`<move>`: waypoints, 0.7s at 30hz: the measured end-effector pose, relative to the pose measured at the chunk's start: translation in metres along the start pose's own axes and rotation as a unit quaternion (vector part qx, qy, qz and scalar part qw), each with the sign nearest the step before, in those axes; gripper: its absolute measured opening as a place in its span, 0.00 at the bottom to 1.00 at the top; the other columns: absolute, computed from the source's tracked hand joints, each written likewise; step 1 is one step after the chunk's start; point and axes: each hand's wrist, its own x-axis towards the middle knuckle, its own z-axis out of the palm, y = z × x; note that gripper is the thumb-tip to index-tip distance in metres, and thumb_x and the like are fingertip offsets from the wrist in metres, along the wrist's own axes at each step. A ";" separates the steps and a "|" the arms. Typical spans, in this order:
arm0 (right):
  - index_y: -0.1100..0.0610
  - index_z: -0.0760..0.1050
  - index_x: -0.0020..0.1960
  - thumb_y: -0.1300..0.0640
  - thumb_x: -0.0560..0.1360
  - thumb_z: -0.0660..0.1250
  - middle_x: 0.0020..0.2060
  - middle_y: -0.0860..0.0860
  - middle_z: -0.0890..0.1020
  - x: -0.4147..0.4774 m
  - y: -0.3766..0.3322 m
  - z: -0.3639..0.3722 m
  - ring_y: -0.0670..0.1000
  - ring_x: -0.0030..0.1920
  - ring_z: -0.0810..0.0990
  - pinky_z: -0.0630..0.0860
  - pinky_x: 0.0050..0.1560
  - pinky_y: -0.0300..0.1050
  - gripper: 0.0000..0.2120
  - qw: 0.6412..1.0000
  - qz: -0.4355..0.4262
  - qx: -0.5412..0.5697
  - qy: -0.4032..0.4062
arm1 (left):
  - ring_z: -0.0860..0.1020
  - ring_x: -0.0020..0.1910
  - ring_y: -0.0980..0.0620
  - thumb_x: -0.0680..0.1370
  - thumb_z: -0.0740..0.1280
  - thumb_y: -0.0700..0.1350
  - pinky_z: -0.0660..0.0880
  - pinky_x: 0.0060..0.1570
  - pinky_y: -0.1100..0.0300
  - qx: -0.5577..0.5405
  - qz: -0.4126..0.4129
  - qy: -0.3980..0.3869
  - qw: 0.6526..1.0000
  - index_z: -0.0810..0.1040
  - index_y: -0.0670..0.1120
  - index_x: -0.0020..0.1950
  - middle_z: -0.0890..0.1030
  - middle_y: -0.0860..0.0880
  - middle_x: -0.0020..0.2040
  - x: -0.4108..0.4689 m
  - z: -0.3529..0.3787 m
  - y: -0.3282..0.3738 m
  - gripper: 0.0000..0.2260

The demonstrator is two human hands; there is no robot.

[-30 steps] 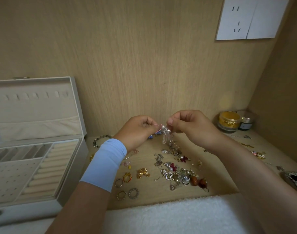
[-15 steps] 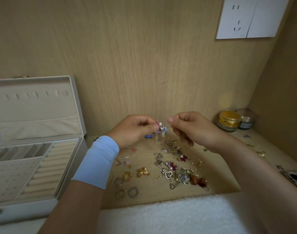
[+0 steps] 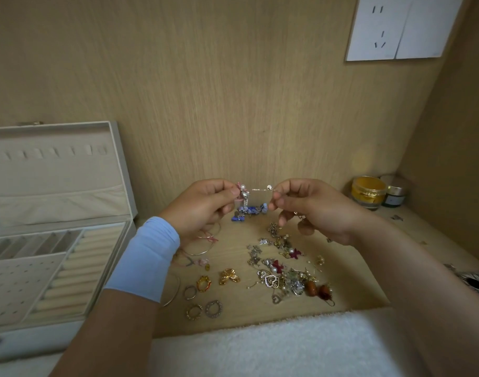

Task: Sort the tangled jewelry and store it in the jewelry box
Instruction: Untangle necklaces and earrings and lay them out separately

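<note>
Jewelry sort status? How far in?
Early. Done: no jewelry shows in the open jewelry box; a few rings lie apart from the heap, possibly already separated. In hand: left hand and right hand each pinch an end of a pearl-and-chain piece, held stretched above the desk. Left: the tangled pile, the hoops near the left wrist, and all the storing.

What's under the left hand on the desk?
Left hand and right hand pinch a tangled piece in the air. Below the left, thin hoops and a pink piece poke out; the hand and sleeve cover the rest of them.
</note>
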 end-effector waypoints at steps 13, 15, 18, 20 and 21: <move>0.57 0.83 0.54 0.63 0.74 0.74 0.43 0.50 0.84 -0.004 -0.005 -0.002 0.35 0.29 0.77 0.69 0.31 0.25 0.10 0.992 0.010 -0.108 0.065 | 0.58 0.22 0.57 0.83 0.62 0.44 0.55 0.21 0.68 0.034 -0.019 0.056 0.998 0.78 0.46 0.44 0.68 0.53 0.28 0.003 -0.008 -0.002 0.10; 0.51 0.83 0.55 0.64 0.72 0.76 0.46 0.47 0.85 -0.003 -0.005 -0.005 0.37 0.39 0.82 0.73 0.41 0.28 0.14 0.987 0.027 -0.149 0.046 | 0.58 0.22 0.57 0.83 0.61 0.44 0.53 0.21 0.68 0.001 -0.021 0.067 0.998 0.77 0.46 0.43 0.69 0.53 0.28 0.003 -0.011 -0.001 0.10; 0.54 0.82 0.56 0.65 0.76 0.72 0.42 0.50 0.86 -0.003 -0.004 -0.006 0.41 0.33 0.80 0.70 0.29 0.32 0.11 0.986 0.042 -0.161 0.020 | 0.57 0.22 0.56 0.83 0.60 0.43 0.53 0.22 0.69 -0.039 -0.019 0.087 0.995 0.75 0.46 0.41 0.68 0.51 0.29 0.003 -0.015 0.001 0.11; 0.57 0.82 0.55 0.62 0.78 0.70 0.42 0.52 0.87 -0.003 -0.004 -0.006 0.46 0.32 0.79 0.68 0.24 0.34 0.07 0.988 0.040 -0.147 0.018 | 0.57 0.22 0.55 0.83 0.60 0.43 0.53 0.23 0.70 -0.051 -0.015 0.106 0.993 0.73 0.46 0.40 0.68 0.50 0.29 0.004 -0.017 0.001 0.12; 0.57 0.83 0.54 0.62 0.79 0.69 0.42 0.53 0.87 -0.003 -0.003 -0.006 0.47 0.33 0.79 0.70 0.26 0.34 0.06 0.988 0.035 -0.150 0.020 | 0.57 0.21 0.55 0.82 0.59 0.43 0.53 0.23 0.70 -0.056 -0.013 0.116 0.992 0.72 0.46 0.40 0.68 0.50 0.29 0.005 -0.018 0.001 0.12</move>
